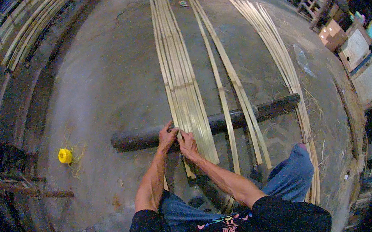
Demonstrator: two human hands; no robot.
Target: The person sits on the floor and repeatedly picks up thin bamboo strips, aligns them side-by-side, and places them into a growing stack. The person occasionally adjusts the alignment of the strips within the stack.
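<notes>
Long pale bamboo strips [184, 84] lie side by side in a flat row, running away from me across a dark round pole [141, 139]. At the row's left edge, over the pole, my left hand [167, 136] is closed, fingertips pinching at the outermost strip. My right hand [188, 143] is closed beside it on the same strip, thumb and fingers nearly meeting the left hand's. Anything thin between the fingertips is too small to make out. Right of the row, a few separate bamboo strips [221, 89] also cross the pole.
A fanned bundle of strips [279, 52] lies farther right, past the pole's end. A yellow roll of twine [65, 156] with loose strands rests on the floor at left. Poles [34, 30] are stacked far left; cardboard boxes [332, 35] and people are at the far right.
</notes>
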